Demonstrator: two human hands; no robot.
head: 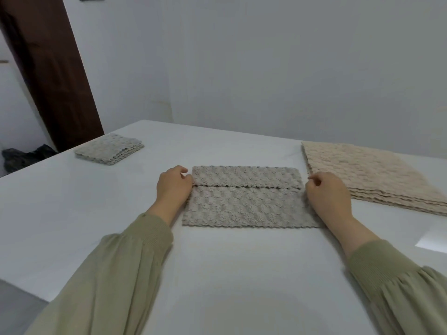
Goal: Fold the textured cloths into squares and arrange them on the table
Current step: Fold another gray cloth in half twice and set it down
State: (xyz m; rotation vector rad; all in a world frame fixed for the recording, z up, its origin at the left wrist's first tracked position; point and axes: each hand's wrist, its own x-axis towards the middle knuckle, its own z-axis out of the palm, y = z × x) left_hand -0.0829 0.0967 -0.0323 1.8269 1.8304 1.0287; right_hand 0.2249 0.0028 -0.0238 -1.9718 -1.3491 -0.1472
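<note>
- Head view: grey cloth [249, 206] lies flat on the desk [229, 274], between both sets of fingers. Its far flap is folded toward the person, edge running hand to hand.
- left hand [174, 189]: fingers [180, 170] curled, pinching the flap's left corner, palm down.
- right hand [329, 199]: fingers curled, pinching the flap's right corner.
- folded grey stack [108, 151] sits well beyond the left fingers; beige pile [377, 177] just beside the right fingers.
- Both forearms reach forward in olive sleeves [116, 274].
</note>
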